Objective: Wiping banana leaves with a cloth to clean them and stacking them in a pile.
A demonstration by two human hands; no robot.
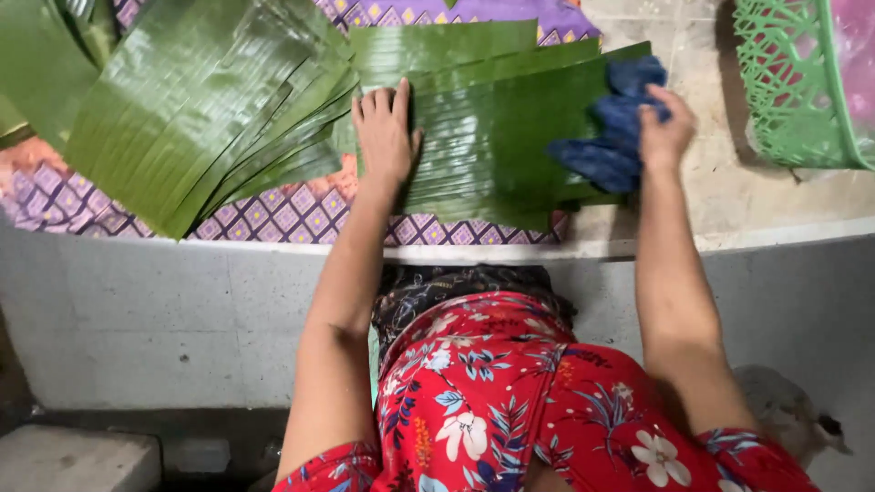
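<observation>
The left hand (pixel 385 132) lies flat, fingers spread, pressing on the top banana leaf (pixel 492 137) of a stack on the worktop (pixel 720 196). The right hand (pixel 665 137) grips a bunched blue cloth (pixel 611 137) against that leaf's right edge. At far right stands a green lattice basket (pixel 784 91); something pink shows inside, too cropped to identify

A pale concrete ledge (pixel 729 196) carries a purple patterned cloth (pixel 273 219), a green basket (pixel 788 87) and, apparently, banana leaves (pixel 492 137).
</observation>
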